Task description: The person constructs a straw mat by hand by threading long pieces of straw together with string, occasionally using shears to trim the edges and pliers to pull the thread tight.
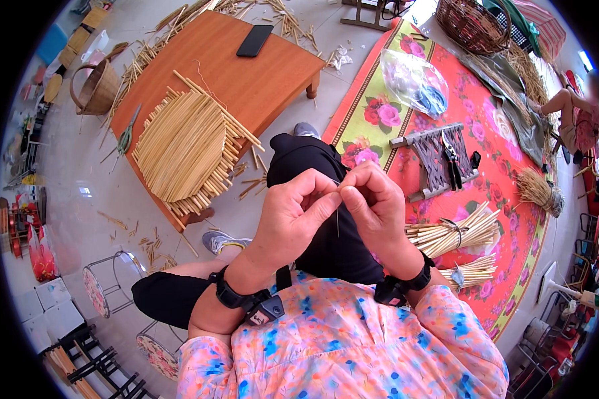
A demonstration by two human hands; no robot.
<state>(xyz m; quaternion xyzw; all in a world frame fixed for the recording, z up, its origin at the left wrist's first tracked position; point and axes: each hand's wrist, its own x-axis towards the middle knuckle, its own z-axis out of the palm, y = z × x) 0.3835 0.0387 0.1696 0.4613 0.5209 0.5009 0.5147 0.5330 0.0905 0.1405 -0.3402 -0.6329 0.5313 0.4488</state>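
Note:
Over my dark-trousered lap, my left hand (287,216) and my right hand (377,209) meet, thumbs and fingertips pinched together. A thin, straight, dark needle-like piece (337,223) points down from between them; its upper end is hidden by the fingers, and whether it is a needle or thread I cannot tell. Ahead on the left, a roughly round mat of straw stalks (183,143) rests on the wooden table (273,73). Its left edge looks trimmed, while loose stalk ends stick out at the right. A fine thread (206,76) curls above it.
Green-handled scissors (125,138) lie at the table's left edge; a phone (254,40) is at its back. On the red floral mat (492,193) are a folding stool (427,159) with pruning shears (451,159) and stalk bundles (456,231). Someone (579,116) sits far right.

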